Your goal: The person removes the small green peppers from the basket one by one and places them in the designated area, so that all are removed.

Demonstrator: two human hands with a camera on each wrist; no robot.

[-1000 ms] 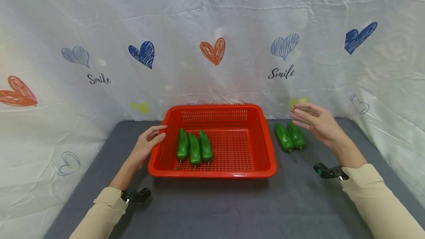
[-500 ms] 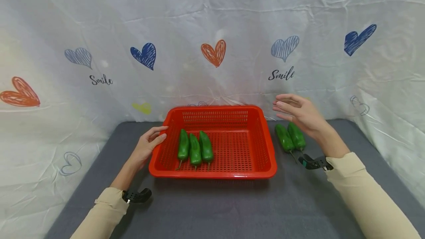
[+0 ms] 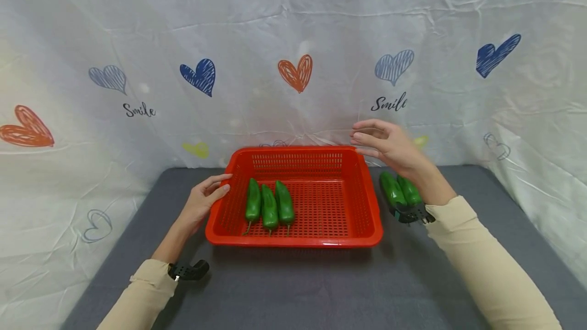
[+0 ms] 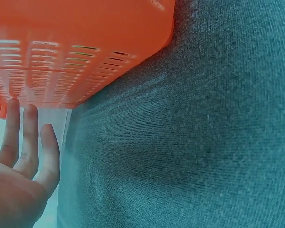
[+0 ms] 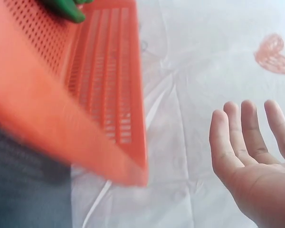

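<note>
Fingers of the left hand (image 3: 202, 201) lie relaxed at the left rim of the red basket (image 3: 293, 242); light contact should steady it. Three green peppers (image 3: 269, 208) lie inside, left. Right hand (image 3: 390, 144), empty, loosely bent, hovers near the back right corner; best kept clear. Two more peppers (image 3: 391, 187) rest on the table (image 3: 293, 289).

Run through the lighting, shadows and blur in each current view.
Head: mostly sharp, with a dark shadow on the gray tabletop under the front of the red basket and a white glint on that basket's front rim; left wrist: a strong blue-green cast over the tabletop; right wrist: the basket's near rim smeared, the red heart print pale and soft.
</note>
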